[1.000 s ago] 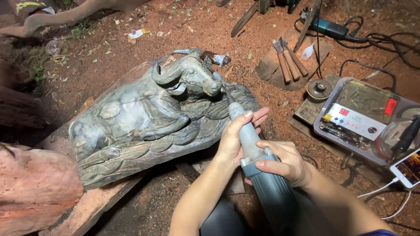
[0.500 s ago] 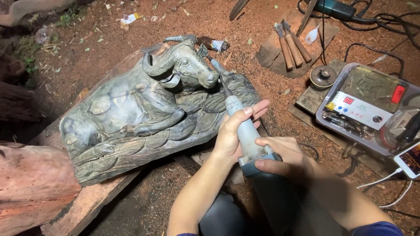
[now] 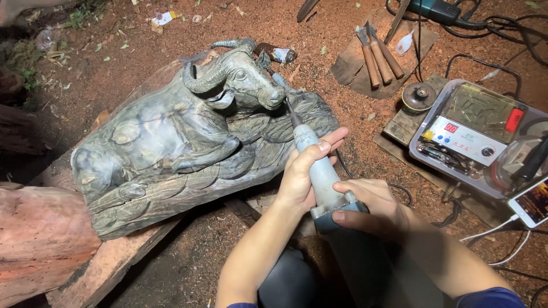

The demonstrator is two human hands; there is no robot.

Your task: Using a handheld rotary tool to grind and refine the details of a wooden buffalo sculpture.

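Left hand (image 3: 302,179) and right hand (image 3: 374,208) both close fingers around a grey rotary carving tool (image 3: 317,165), bit touching the buffalo wood carving (image 3: 188,137) at frame centre. Sawdust-strewn dirt ground (image 3: 142,51); chisels (image 3: 379,57) upper right.

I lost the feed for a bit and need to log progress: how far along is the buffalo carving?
Done: the wooden buffalo carving already has its horns, face, body and the leaf-like base shaped. In hand: the left hand and right hand hold the rotary carving tool, its bit just below the muzzle. Left: detail under the head; the surface looks dull grey, with no polish visible. The chisels lie unused.
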